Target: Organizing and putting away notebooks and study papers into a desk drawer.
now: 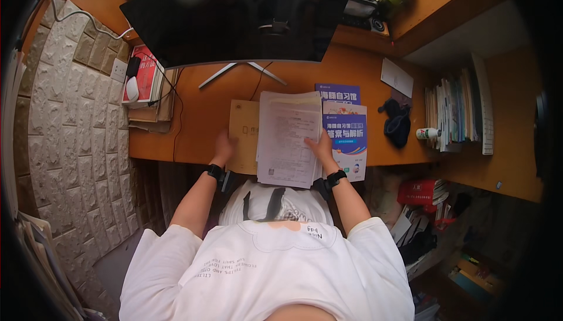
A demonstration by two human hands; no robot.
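A thick stack of printed papers [290, 145] lies before me at the desk's front edge, its lower end jutting out over my lap. My right hand [322, 150] grips the stack's right edge, thumb on top. Partly beneath the stack, on its left, is a tan exercise book [243, 145]. Blurred, my left hand [225, 148] is at the book's left edge; whether its fingers close on it is unclear. To the right of the papers are a purple-and-white workbook [347, 145] and another purple booklet [338, 92] farther back, partly covered.
A monitor [237, 21] stands behind the papers on a V-shaped stand [217, 76]. Books with a white mouse [132, 89] are at left, beside a hanging cable [180, 109]. At right are dark cloth [397, 127], a white bottle [428, 133] and a row of books [453, 105].
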